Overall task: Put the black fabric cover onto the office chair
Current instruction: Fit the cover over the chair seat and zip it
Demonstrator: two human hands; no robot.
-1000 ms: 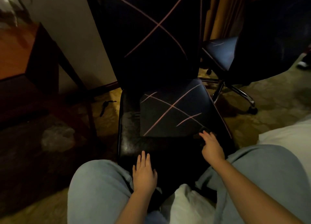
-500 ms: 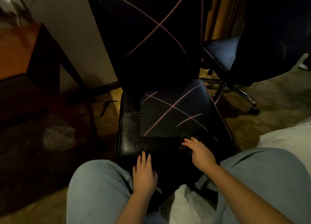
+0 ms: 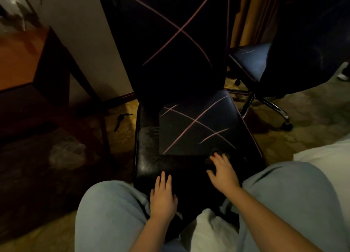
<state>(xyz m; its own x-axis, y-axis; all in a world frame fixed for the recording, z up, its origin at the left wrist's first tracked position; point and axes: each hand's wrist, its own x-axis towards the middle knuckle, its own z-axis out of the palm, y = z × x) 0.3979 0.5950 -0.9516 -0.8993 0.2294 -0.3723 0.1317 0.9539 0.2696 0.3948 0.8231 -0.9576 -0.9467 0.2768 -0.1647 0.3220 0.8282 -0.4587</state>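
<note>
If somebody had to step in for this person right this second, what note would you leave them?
Left hand: open, flat on the seat's front edge.
Right hand: open, fingers spread at the front hem of the black fabric cover; no grip visible.
Done: the cover is over the office chair backrest and most of the seat.
Left to do: the seat's left strip and front look bare; pull the hem over them.

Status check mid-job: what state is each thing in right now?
black fabric cover: lies over the seat's right part, left strip bare
office chair: upright
left hand: flat on seat front, holding nothing
right hand: fingers spread at cover's front edge
second chair: upright, untouched
</note>
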